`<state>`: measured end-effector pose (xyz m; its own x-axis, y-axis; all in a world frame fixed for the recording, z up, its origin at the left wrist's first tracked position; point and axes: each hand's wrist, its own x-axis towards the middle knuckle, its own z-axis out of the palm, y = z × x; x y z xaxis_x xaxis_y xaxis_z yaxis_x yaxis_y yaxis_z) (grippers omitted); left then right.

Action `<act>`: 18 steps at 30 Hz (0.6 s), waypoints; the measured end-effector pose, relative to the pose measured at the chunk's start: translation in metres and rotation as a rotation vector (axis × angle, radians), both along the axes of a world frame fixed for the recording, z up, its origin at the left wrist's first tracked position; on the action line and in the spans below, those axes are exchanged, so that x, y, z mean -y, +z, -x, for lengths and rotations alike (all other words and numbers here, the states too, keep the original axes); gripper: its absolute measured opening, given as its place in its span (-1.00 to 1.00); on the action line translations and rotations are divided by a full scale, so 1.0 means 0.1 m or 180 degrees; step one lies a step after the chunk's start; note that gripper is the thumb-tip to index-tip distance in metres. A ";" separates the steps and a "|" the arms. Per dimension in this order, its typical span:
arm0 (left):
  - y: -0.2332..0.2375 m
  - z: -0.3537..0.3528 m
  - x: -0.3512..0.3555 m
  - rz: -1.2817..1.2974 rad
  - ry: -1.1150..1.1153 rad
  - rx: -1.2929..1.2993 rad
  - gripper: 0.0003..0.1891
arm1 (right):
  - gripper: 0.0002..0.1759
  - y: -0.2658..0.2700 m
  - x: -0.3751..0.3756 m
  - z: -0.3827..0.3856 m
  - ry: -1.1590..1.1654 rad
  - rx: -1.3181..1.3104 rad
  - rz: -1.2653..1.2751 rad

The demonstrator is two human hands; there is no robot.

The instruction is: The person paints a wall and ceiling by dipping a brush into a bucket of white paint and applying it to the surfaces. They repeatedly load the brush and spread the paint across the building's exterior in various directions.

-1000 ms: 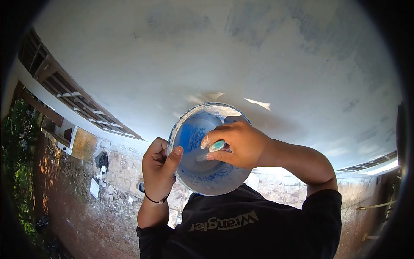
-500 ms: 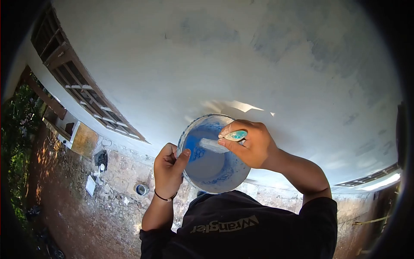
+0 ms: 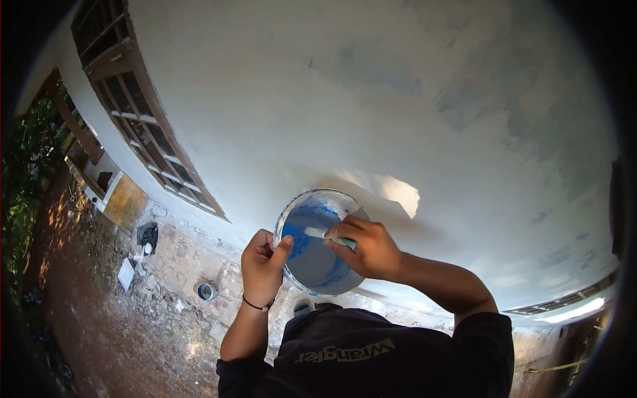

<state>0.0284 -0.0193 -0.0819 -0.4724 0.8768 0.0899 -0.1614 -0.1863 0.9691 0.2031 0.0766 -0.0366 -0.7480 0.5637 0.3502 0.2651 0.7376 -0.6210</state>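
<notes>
1. The person holds a bucket (image 3: 330,201) in front of a pale wall (image 3: 451,99). The left hand (image 3: 264,268) grips the bucket's left rim, thumb over the edge and the other fingers curled outside; whatever supports its underside cannot be seen.
2. Within the bucket's mouth, the right hand (image 3: 373,252) has its fingers drawn narrow around a brush (image 3: 316,232), whose whitish bristles point toward the bucket's left side.
3. Tipping seems the main risk — with the visible hold on one side only, hard pressure from the brush could swing the bucket and slop its contents onto the black shirt (image 3: 378,331) beside it.
4. The brush might also slip if its handle were wet, and lifting it loaded over the bucket's rim could drip.
5. The bucket contains greyish liquid (image 3: 315,266), with blue and white smears around its inner wall; the depth cannot be judged.
6. Left of the bucket, a small tub (image 3: 213,293) sits on the ground (image 3: 159,331) — its contents are unclear.
</notes>
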 end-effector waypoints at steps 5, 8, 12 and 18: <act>0.02 0.07 0.03 0.0193 0.0072 0.0059 -0.64 | -0.79 -0.03 0.00 0.09 0.0158 -0.0124 -0.0128; 0.02 0.15 0.00 0.0156 0.0032 0.0029 -0.63 | -0.75 -0.02 -0.03 0.13 -0.0071 -0.0494 -0.0087; 0.25 0.41 -0.11 -0.0063 -0.0104 0.0366 -0.67 | -0.79 0.50 -0.14 0.23 -0.0462 -0.0078 0.0351; 1.10 0.76 -0.05 -0.0136 -0.0255 0.0468 -0.76 | -0.78 1.81 -0.29 0.26 -0.0007 -0.1811 0.0921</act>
